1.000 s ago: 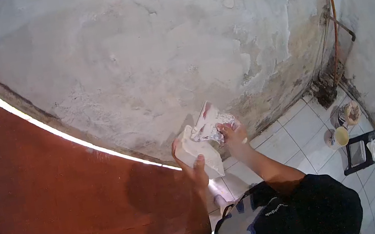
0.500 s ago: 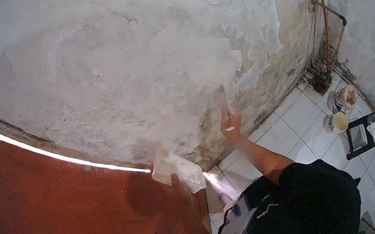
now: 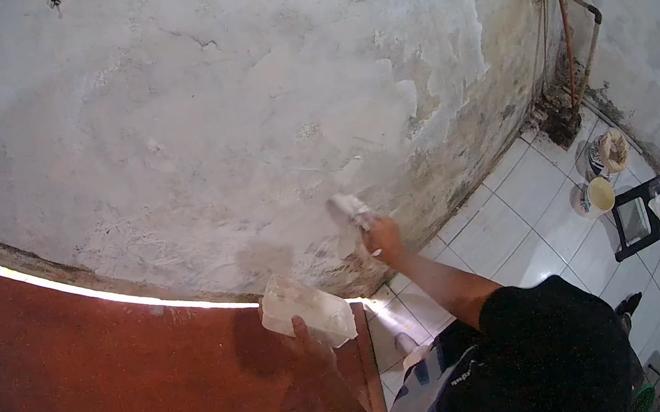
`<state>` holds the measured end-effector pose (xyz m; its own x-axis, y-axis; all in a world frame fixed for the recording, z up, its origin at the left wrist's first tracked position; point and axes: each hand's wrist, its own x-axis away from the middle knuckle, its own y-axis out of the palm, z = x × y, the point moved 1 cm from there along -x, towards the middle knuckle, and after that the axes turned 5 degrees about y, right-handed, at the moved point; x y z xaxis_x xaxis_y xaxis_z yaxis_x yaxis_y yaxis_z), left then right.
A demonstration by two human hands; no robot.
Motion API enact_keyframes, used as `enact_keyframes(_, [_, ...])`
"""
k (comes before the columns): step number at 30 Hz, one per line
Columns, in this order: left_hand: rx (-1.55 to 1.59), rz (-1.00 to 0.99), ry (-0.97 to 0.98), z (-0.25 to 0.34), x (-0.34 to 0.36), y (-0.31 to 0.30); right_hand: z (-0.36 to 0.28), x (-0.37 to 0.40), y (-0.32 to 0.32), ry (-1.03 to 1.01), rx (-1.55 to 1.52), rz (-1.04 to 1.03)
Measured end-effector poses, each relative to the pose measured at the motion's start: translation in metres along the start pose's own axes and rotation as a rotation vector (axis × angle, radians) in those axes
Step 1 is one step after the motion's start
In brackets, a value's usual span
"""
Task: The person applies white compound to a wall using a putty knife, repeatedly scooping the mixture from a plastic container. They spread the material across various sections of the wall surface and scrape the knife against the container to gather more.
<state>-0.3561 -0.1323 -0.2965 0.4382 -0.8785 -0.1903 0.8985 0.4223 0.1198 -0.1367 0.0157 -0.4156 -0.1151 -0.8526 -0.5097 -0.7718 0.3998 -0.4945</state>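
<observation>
Right hand [image 3: 384, 236] clenched on putty knife [image 3: 350, 207], blade pressed to patchy wall [image 3: 246, 132] low near tiled floor [image 3: 526, 215], mid-stroke by look of it; left hand [image 3: 311, 346] grips white filler board [image 3: 306, 307] beside red door [image 3: 116, 394]. Next pass likely needs flat blade, fresh load from board

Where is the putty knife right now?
Centre of the head view: the putty knife is in the right hand, blade against the lower wall.
</observation>
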Motion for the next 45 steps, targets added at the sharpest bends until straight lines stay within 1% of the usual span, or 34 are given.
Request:
enact_keyframes(2, [0.006,-0.004,0.045,0.005,-0.001,0.015,0.013,-0.009,-0.021,0.48,0.209,0.024])
enact_keyframes(3, [0.003,0.006,0.064,0.003,-0.002,0.017,0.018,-0.018,-0.031,0.473,0.211,0.031])
enact_keyframes(5, [-0.008,0.03,0.096,-0.003,-0.002,0.014,0.03,-0.036,-0.047,0.61,-0.206,0.374])
enact_keyframes(8, [-0.034,0.077,0.147,-0.013,0.0,0.003,0.027,-0.068,-0.031,0.609,-0.24,0.397])
enact_keyframes(10, [-0.052,0.114,0.187,-0.019,-0.001,-0.007,0.001,-0.081,0.002,0.638,-0.063,0.185])
enact_keyframes(11, [-0.055,0.122,0.191,-0.019,0.0,-0.02,-0.017,-0.081,0.012,0.633,-0.069,0.179])
enact_keyframes(13, [0.142,0.037,-0.153,-0.022,-0.002,-0.046,-0.061,-0.082,0.02,0.448,-0.108,0.218])
enact_keyframes(14, [0.14,0.039,-0.146,0.0,0.002,-0.027,-0.08,-0.082,0.02,0.356,-0.13,0.24])
enact_keyframes(15, [0.068,0.063,-0.02,0.044,0.012,0.008,-0.093,-0.08,0.017,0.268,-0.151,0.261])
enact_keyframes(16, [-0.007,0.084,0.104,0.068,0.018,0.027,-0.097,-0.075,0.011,0.271,-0.158,0.261])
enact_keyframes(18, [-0.028,0.07,0.08,0.055,0.01,0.01,-0.095,-0.068,-0.006,0.048,-0.176,0.196])
enact_keyframes(19, [-0.043,0.057,0.048,0.051,0.006,0.008,-0.092,-0.067,-0.016,0.053,-0.175,0.203])
enact_keyframes(20, [-0.04,0.047,0.044,0.044,0.002,0.01,-0.087,-0.064,-0.028,0.042,-0.192,0.12])
enact_keyframes(21, [0.054,0.057,0.021,0.041,-0.003,0.02,-0.079,-0.061,-0.04,0.033,-0.203,0.04])
enact_keyframes(22, [0.151,0.062,-0.001,0.04,-0.008,0.029,-0.063,-0.057,-0.043,0.039,-0.188,0.056])
enact_keyframes(24, [0.166,0.033,0.001,0.04,-0.01,0.03,-0.032,-0.052,-0.046,0.135,-0.157,0.033])
enact_keyframes(25, [0.167,0.031,0.003,0.04,-0.01,0.029,-0.023,-0.048,-0.056,0.136,-0.149,0.046])
enact_keyframes(27, [0.171,0.037,0.01,0.041,-0.012,0.027,-0.005,-0.041,-0.077,0.369,-0.093,0.165])
enact_keyframes(28, [0.173,0.044,0.015,0.041,-0.012,0.026,0.011,-0.04,-0.072,0.362,-0.09,0.173])
enact_keyframes(30, [0.17,0.075,0.023,0.041,-0.013,0.021,0.051,-0.038,-0.043,0.947,-0.365,0.295])
enact_keyframes(31, [0.165,0.098,0.029,0.042,-0.013,0.019,0.083,-0.036,-0.012,0.939,-0.367,0.286])
enact_keyframes(32, [0.159,0.123,0.037,0.042,-0.013,0.016,0.117,-0.036,0.027,0.838,-0.278,0.21])
enact_keyframes(33, [0.152,0.149,0.047,0.043,-0.013,0.013,0.118,-0.042,0.04,0.733,-0.191,0.135])
enact_keyframes(34, [0.15,0.172,0.055,0.044,-0.013,0.011,0.114,-0.048,0.058,0.721,-0.194,0.128])
enact_keyframes(35, [0.154,0.191,0.064,0.044,-0.014,0.008,0.082,-0.065,0.063,0.714,-0.245,0.306])
enact_keyframes(36, [0.157,0.207,0.074,0.045,-0.014,0.006,0.032,-0.084,0.049,0.704,-0.301,0.485])
enact_keyframes(37, [0.156,0.227,0.082,0.045,-0.014,0.003,-0.007,-0.094,0.021,0.693,-0.305,0.482])
enact_keyframes(38, [0.154,0.25,0.091,0.046,-0.014,0.0,-0.078,-0.105,-0.016,0.713,-0.203,0.378])
enact_keyframes(39, [0.148,0.274,0.099,0.047,-0.013,-0.002,-0.112,-0.11,-0.026,0.709,-0.267,0.287])
enact_keyframes(40, [0.138,0.296,0.103,0.048,-0.013,-0.004,-0.132,-0.113,-0.027,0.708,-0.328,0.195])
enact_keyframes(41, [0.134,0.309,0.103,0.056,-0.013,-0.005,-0.14,-0.113,-0.022,0.706,-0.33,0.182])
enact_keyframes(43, [0.078,0.313,0.157,0.076,-0.015,-0.01,-0.152,-0.107,-0.018,0.403,-0.324,0.291])
enact_keyframes(44, [0.069,0.319,0.155,0.072,-0.019,-0.017,-0.152,-0.103,-0.019,0.409,-0.327,0.282])
enact_keyframes(45, [0.11,0.31,0.137,0.061,-0.026,-0.024,-0.152,-0.101,-0.025,0.372,-0.298,0.226])
